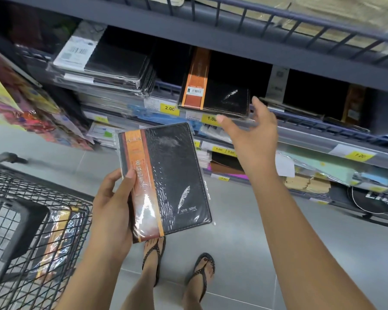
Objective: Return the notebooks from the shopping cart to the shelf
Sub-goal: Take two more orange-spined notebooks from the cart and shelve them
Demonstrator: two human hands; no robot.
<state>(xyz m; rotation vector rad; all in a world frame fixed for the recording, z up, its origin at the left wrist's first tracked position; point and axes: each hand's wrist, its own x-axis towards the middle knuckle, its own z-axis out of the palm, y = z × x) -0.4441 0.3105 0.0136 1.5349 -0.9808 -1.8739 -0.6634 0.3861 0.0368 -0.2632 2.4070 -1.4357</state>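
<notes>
Grey metal shelving (244, 48) fills the far and right side of my feed, its tiers packed with wrapped stationery. At the near left a black wire shopping cart (14, 189) stands on the pale tiled floor (244, 253). Through its mesh I see the notebook in the cart (54, 238), plastic-wrapped, with an orange band, lying inside.

Centre of view, the held notebook (175, 175) is black with an orange band down its left side and a silver feather on the cover, still in clear wrap. It is raised above the floor, to the right of the cart and nearer than the shelves. A matching shelved notebook (222, 95) lies on a middle tier, its near edge at the rail.

The left hand (112, 211) grips the held notebook by its lower left edge, thumb laid across the orange band. The right hand (253, 135) reaches up, fingers spread and slack, grasping nothing, just right of and nearer than the shelved notebook. I cannot tell whether it touches.

A yellow price tag (169, 108) sits on the rail to the left.
</notes>
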